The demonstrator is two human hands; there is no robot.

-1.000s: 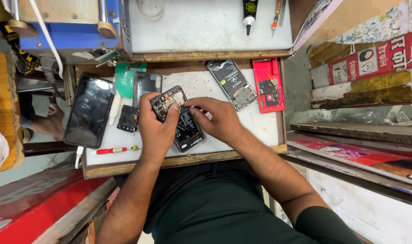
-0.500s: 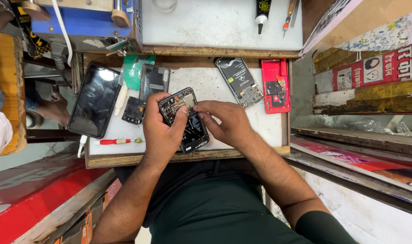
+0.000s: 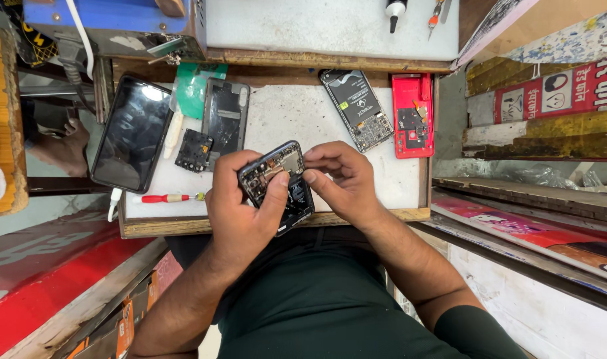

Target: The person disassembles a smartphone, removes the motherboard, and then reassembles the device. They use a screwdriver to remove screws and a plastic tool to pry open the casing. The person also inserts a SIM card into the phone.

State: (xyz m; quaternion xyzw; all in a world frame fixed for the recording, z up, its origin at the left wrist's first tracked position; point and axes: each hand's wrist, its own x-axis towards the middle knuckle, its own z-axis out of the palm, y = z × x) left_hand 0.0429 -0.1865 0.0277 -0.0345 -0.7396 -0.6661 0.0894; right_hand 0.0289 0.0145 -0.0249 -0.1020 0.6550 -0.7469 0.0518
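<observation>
Workbench with worn white top and wooden rim [image 3: 356, 216] carries a black glossy phone screen [image 3: 132, 133], a red plastic phone shell [image 3: 413, 114] and a red-handled screwdriver [image 3: 165, 198]. Left hand [image 3: 240, 206] grips the opened black phone [image 3: 277, 186] above the near edge; right hand [image 3: 336, 179] pinches at its top corner. Step judged: picking at an internal part, which calls for fine fingertip work. Bare surface lies just beyond.

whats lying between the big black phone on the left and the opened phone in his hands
In the head view, between the black phone and the opened phone lie a white pry tool and a small black board piece, with a red screwdriver just below them.
</observation>
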